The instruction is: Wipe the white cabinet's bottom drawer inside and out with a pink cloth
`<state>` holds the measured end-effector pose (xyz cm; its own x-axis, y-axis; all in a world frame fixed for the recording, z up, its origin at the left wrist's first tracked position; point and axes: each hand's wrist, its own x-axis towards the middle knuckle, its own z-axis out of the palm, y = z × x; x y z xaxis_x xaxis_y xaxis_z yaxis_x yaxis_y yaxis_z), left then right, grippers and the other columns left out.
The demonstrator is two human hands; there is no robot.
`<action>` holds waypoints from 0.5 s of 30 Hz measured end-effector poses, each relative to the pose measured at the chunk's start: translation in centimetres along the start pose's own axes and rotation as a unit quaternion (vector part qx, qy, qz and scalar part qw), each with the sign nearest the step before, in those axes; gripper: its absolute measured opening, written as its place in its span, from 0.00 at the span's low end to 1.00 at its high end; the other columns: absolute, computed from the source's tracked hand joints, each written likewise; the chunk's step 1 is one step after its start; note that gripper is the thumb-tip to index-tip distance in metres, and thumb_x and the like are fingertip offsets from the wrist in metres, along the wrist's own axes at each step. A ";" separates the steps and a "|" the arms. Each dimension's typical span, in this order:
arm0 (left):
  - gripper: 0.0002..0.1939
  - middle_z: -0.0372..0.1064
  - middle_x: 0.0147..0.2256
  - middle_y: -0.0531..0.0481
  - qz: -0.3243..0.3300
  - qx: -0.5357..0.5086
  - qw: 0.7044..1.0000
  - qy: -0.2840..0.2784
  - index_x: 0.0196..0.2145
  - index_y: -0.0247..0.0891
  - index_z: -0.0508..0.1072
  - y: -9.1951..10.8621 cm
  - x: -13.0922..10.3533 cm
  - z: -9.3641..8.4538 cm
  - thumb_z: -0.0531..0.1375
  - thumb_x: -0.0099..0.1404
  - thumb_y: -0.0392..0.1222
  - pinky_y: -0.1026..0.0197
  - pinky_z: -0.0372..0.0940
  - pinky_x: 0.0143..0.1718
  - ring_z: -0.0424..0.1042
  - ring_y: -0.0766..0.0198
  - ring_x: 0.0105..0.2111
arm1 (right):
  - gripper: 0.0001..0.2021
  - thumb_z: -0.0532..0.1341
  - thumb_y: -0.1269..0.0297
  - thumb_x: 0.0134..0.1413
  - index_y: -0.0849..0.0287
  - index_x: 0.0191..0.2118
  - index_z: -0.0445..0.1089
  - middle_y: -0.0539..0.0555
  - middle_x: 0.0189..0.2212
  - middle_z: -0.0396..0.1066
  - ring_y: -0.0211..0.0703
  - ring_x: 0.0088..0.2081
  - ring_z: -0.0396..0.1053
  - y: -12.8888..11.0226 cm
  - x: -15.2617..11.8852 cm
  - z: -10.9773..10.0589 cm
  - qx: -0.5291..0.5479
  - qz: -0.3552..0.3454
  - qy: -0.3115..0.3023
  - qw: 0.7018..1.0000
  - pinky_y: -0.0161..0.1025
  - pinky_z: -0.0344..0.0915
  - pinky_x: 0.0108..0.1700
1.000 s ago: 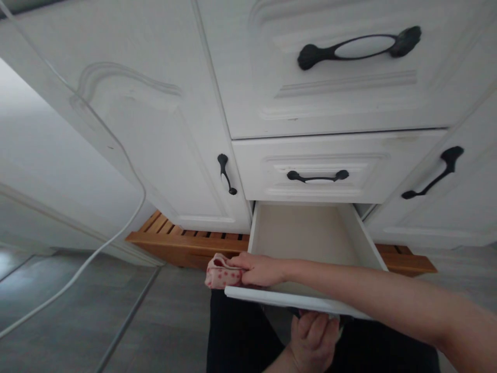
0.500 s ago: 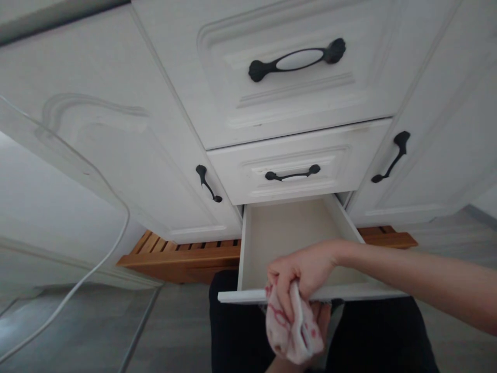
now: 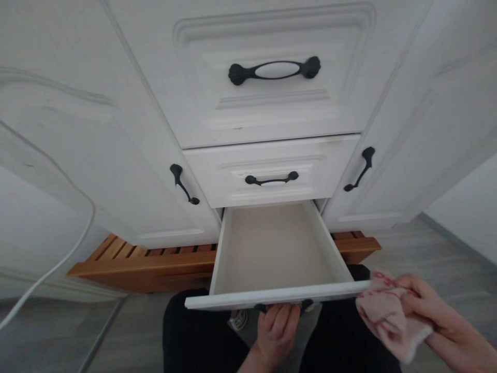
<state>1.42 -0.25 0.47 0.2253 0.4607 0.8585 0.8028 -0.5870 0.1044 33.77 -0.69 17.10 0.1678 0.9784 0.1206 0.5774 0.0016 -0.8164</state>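
Observation:
An open white drawer (image 3: 279, 294) is pulled out at the bottom of the cabinet, with a bare pale inside. My left hand (image 3: 276, 331) is closed around the dark drawer handle (image 3: 306, 304) on its front, and most of that handle is hidden by the fingers. At the right end of the drawer front, my right hand (image 3: 423, 305) grips a bunched pink and white cloth (image 3: 388, 316) with a red pattern. The cloth touches the corner of the front panel and hangs down past it.
Above are two shut drawers with dark handles (image 3: 275, 70), flanked by cabinet doors (image 3: 143, 197). A slatted wooden platform (image 3: 147, 264) lies under the cabinet. A white cable (image 3: 77, 243) hangs at left. My dark-clothed knees (image 3: 194, 331) are below the drawer.
My right hand has moved the cloth from the middle of the drawer front to its right end. My left hand, partly hidden before, now shows on the handle. The view has shifted right.

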 end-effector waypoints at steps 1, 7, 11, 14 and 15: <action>0.22 0.74 0.41 0.52 0.011 0.001 1.000 -0.009 0.51 0.46 0.75 -0.5 0.1 0.3 0.62 0.59 0.32 0.60 0.63 0.54 0.72 0.64 0.43 | 0.06 0.67 0.51 0.38 0.42 0.23 0.79 0.65 0.34 0.71 0.58 0.40 0.72 0.6 -1.0 0.8 0.008 0.015 -0.049 0.999 0.53 0.69 0.42; 0.27 0.73 0.46 0.50 0.027 0.033 0.990 -0.133 0.60 0.44 0.68 -3.8 4.5 1.8 0.58 0.64 0.32 0.59 0.66 0.52 0.70 0.63 0.47 | 0.06 0.64 0.57 0.47 0.41 0.27 0.80 0.57 0.32 0.71 0.53 0.37 0.75 1.7 -5.1 6.9 0.137 0.045 -0.195 0.970 0.53 0.72 0.49; 0.34 0.67 0.57 0.46 -0.066 0.039 0.974 -0.214 0.66 0.45 0.59 -4.4 9.4 2.6 0.56 0.63 0.28 0.54 0.65 0.58 0.65 0.58 0.58 | 0.13 0.65 0.60 0.41 0.44 0.37 0.80 0.58 0.48 0.71 0.54 0.40 0.74 1.3 -3.3 8.7 0.188 0.132 -0.045 0.972 0.41 0.69 0.25; 0.35 0.52 0.67 0.39 -0.223 0.017 0.961 -0.165 0.67 0.43 0.56 -3.7 11.1 2.7 0.55 0.65 0.27 0.46 0.61 0.63 0.53 0.50 0.68 | 0.13 0.65 0.59 0.43 0.48 0.39 0.76 0.56 0.51 0.69 0.55 0.49 0.70 0.9 0.5 9.9 0.205 0.092 0.118 0.967 0.45 0.71 0.39; 0.34 0.49 0.68 0.38 -0.269 0.009 0.953 -0.138 0.67 0.42 0.55 -3.4 10.8 2.5 0.54 0.65 0.28 0.43 0.60 0.64 0.50 0.49 0.69 | 0.13 0.65 0.59 0.44 0.49 0.39 0.75 0.56 0.50 0.69 0.54 0.52 0.68 0.7 2.0 10.3 0.197 0.060 0.153 0.967 0.49 0.70 0.47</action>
<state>2.48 8.38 8.13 -0.0870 0.8508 0.5182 0.8517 -0.2063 0.4817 26.26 3.44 10.94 0.4773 0.8700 0.1234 0.1996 0.0293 -0.9794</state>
